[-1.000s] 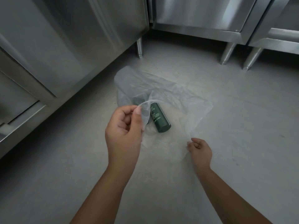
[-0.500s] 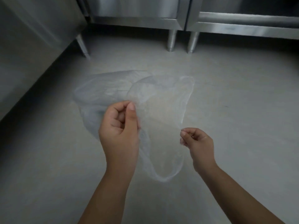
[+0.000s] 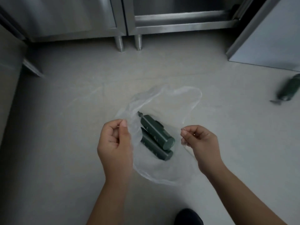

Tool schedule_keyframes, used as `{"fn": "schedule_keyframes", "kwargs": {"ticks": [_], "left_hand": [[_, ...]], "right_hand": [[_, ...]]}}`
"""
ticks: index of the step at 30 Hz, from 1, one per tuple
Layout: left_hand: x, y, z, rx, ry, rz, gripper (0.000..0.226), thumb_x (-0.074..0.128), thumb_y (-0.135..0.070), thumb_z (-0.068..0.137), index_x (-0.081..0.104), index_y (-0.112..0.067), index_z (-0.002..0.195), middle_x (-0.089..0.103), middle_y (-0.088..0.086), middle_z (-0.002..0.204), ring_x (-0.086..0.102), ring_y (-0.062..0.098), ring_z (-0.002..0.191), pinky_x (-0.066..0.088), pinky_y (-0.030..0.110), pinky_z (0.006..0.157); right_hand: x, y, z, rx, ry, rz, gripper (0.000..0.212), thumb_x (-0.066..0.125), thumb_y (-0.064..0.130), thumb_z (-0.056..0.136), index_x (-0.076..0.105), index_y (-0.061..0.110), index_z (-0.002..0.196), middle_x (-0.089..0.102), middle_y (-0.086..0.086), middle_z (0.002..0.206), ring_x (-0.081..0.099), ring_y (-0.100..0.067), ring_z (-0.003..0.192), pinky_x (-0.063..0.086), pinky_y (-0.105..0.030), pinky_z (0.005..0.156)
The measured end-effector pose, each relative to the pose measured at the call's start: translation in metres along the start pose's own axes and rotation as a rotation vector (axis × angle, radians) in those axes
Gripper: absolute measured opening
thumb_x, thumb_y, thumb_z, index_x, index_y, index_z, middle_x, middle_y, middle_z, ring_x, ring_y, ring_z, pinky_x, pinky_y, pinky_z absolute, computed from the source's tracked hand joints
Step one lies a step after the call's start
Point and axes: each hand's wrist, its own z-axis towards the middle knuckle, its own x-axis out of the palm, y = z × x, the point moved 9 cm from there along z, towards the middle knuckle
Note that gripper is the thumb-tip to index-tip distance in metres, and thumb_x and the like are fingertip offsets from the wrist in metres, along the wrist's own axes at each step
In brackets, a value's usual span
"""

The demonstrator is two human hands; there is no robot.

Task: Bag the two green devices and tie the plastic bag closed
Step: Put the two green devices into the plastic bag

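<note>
The two green devices lie at the centre of the frame, within the outline of the plastic bag (image 3: 177,101). Each is a dark green cylinder with pale markings along its side. The upper device (image 3: 156,133) has a small raised block on its side and a narrow grey tip at its upper-left end. The lower device (image 3: 155,148) lies just beside it and parallel, partly hidden under it.

Orientation: both long axes run from upper left to lower right. The flat round ends face the lower right; the tip of the upper device points to the upper left.

The bag is thin, clear film, spread loosely on the grey floor (image 3: 65,127), with its rim looping toward the upper right.

- Left hand (image 3: 114,143): fingers curled, thumb and forefinger pinching the bag's left edge.
- Right hand (image 3: 202,143): fingers curled, fingertips pinching the bag's right edge.

The hands are well apart, with the devices between them.

A third green device (image 3: 290,88), blurred, lies on the floor at the right edge of the frame. Steel cabinets (image 3: 73,17) on short round legs (image 3: 119,43) span the top. A pale panel (image 3: 267,38) leans in the upper right. A dark shoe (image 3: 188,216) shows at the bottom edge.
</note>
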Motion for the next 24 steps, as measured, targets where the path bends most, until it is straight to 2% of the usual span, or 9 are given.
{"fn": "schedule_keyframes", "kwargs": {"ticks": [5,9,13,19,22,24], "left_hand": [[0.015,-0.066,-0.008,-0.027,0.105,0.146,0.019,0.053,-0.019,0.090,0.054,-0.026,0.073,0.050,0.002,0.056,0.042,0.018,0.050,0.039,0.032,0.051],[0.040,-0.123,-0.024,-0.041,0.202,0.193,0.020,0.052,-0.021,0.091,0.053,-0.027,0.072,0.047,0.001,0.055,0.040,0.019,0.050,0.039,0.036,0.052],[0.069,-0.178,-0.052,-0.036,0.327,0.197,0.021,0.052,-0.018,0.091,0.053,-0.027,0.072,0.042,0.001,0.053,0.035,0.018,0.049,0.035,0.036,0.051],[0.120,-0.248,-0.117,-0.029,0.529,0.210,0.020,0.053,-0.022,0.090,0.055,-0.029,0.071,0.044,-0.010,0.048,0.036,0.017,0.048,0.035,0.033,0.051],[0.138,-0.278,-0.157,-0.031,0.594,0.199,0.019,0.053,-0.020,0.090,0.055,-0.027,0.073,0.044,-0.006,0.051,0.036,0.016,0.049,0.034,0.032,0.050],[0.150,-0.296,-0.183,-0.054,0.637,0.182,0.017,0.053,-0.018,0.090,0.056,-0.024,0.074,0.042,-0.009,0.049,0.034,0.016,0.048,0.033,0.030,0.049]], "right_hand": [[-0.054,0.046,-0.035,0.103,-0.152,0.027,0.020,0.062,-0.002,0.080,0.065,0.014,0.068,0.061,0.004,0.047,0.054,-0.006,0.044,0.050,-0.015,0.052],[-0.103,0.086,-0.066,0.154,-0.285,0.085,0.020,0.062,-0.003,0.080,0.065,0.014,0.069,0.061,0.005,0.050,0.055,-0.005,0.044,0.050,-0.014,0.051],[-0.146,0.130,-0.103,0.173,-0.382,0.144,0.021,0.061,-0.002,0.081,0.064,0.015,0.069,0.061,-0.001,0.056,0.054,-0.005,0.044,0.050,-0.015,0.052],[-0.219,0.189,-0.165,0.178,-0.522,0.247,0.019,0.060,-0.002,0.081,0.064,0.012,0.071,0.059,-0.007,0.061,0.053,-0.002,0.043,0.049,-0.013,0.050],[-0.257,0.207,-0.200,0.203,-0.615,0.310,0.016,0.060,-0.001,0.081,0.064,0.012,0.073,0.061,-0.009,0.063,0.056,-0.009,0.049,0.050,-0.017,0.053],[-0.281,0.220,-0.224,0.213,-0.666,0.355,0.015,0.060,-0.002,0.082,0.065,0.011,0.074,0.061,-0.010,0.065,0.055,-0.015,0.054,0.049,-0.022,0.058]]}}
